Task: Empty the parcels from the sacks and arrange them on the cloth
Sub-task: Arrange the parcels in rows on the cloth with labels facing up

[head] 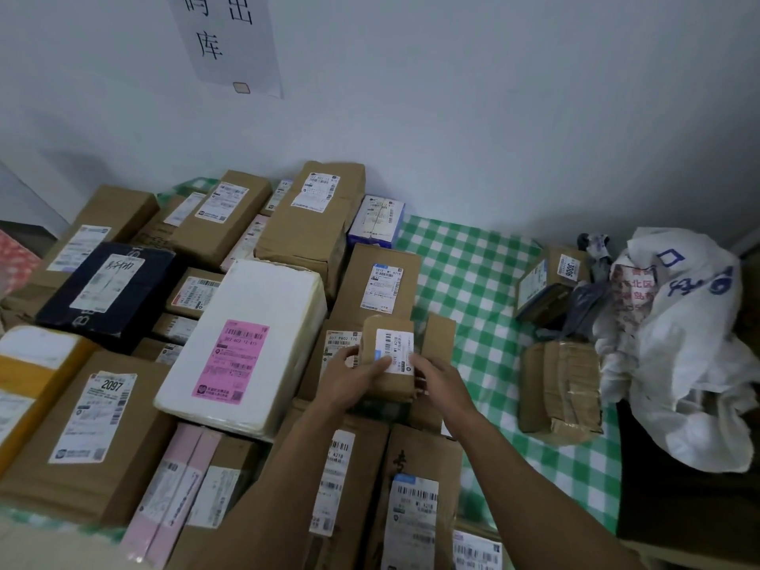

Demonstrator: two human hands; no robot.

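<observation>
A small brown cardboard parcel (390,347) with a white label is held in the middle of the view. My left hand (353,374) grips its left side and my right hand (438,378) grips its right side. It hovers over several cardboard parcels packed close together on the green-and-white checked cloth (473,265). A white sack (691,343) with blue writing lies crumpled at the right. Grey bags (588,298) and a labelled box (547,281) spill from its mouth. A taped brown parcel (561,390) lies alone on the cloth beside the sack.
A big white foam box (255,343) with a pink label sits left of my hands. A dark blue box (107,294) lies farther left. The white wall (452,96) with a paper sign (230,39) stands behind. Bare cloth shows between the stacks and the sack.
</observation>
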